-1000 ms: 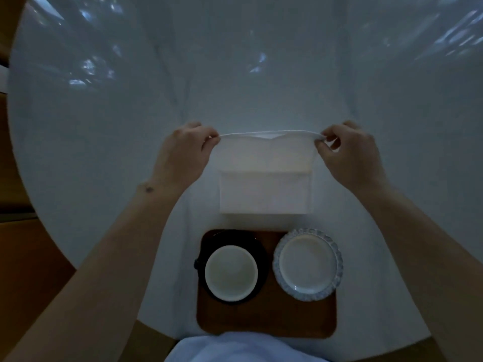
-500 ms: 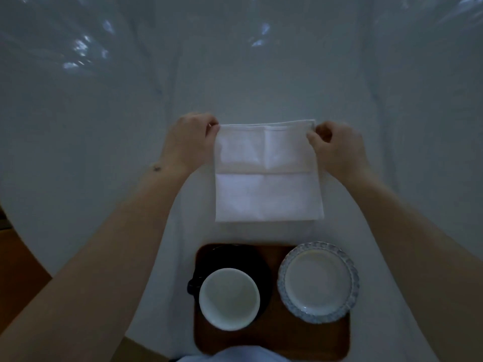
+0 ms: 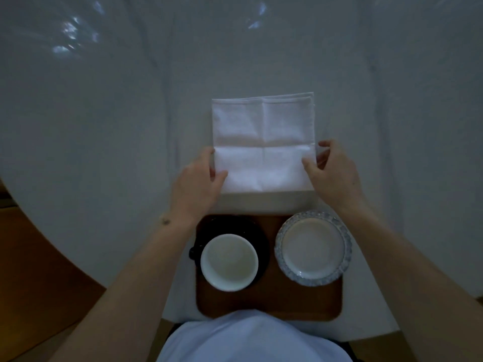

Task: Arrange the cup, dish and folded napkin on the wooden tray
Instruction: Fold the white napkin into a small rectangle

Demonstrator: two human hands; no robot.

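Tablecloth [image 3: 104,152] (white, creased) covers round table; wooden floor [image 3: 31,283] beyond.

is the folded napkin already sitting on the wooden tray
No, the napkin lies on the white tablecloth beyond the wooden tray, which carries only the cup and dish.

Dim overall, with a cool grey-blue cast. Brightest on the folded napkin [image 3: 262,142], near-white against the dull tablecloth [image 3: 104,126]. Scattered patches of pale glare at upper left and top centre of the cloth. Soft shadow below the napkin's near edge; no hard-edged shadows anywhere. Strong wide-angle bending: counter [image 3: 39,270] edge curved at left, forearms stretched toward the lower corners. Fine detail soft and slightly noisy, the dark saucer [image 3: 230,226] almost lost in murk.
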